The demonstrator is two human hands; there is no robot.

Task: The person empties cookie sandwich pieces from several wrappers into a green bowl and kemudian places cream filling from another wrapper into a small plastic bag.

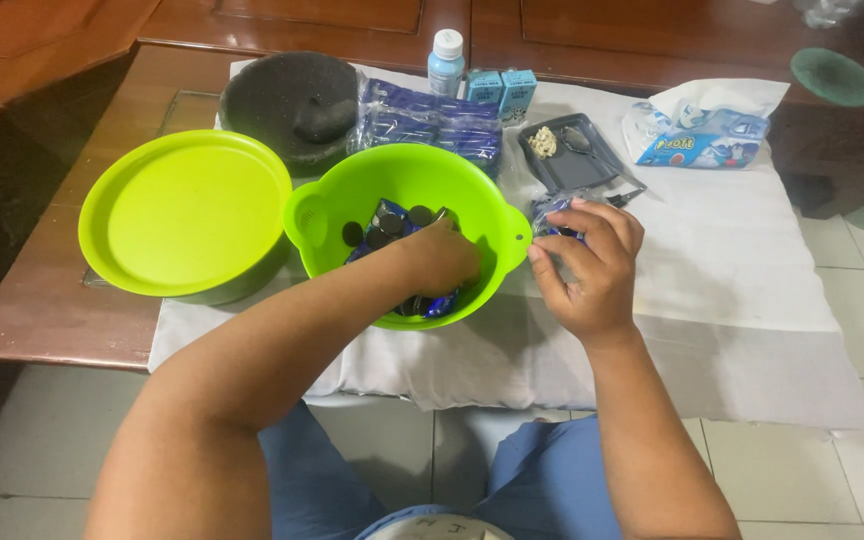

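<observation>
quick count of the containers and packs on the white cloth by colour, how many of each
Lime green: 2, a round plastic bowl with the left hand inside it, and a round plastic lid
Dark grey: 2, a stone mortar and a rectangular tray
Light blue: 3, a white-capped bottle and two small cartons
Dark blue: 1, a stack of snack packs
Total: 8

Your left hand (442, 258) is in the bowl (492, 215) at the desk's (42, 310) near edge, among the biscuits (387, 225) there. The lid (184, 212) lies just left of the bowl, the mortar (287, 100) behind both. Your right hand (587, 265) is just right of the bowl, holding a wrapper (552, 212), with the tray (577, 160) behind it. The packets (432, 120) lie between mortar and tray, with the bottle (445, 62) and small cartons (502, 88) behind the packets.
</observation>
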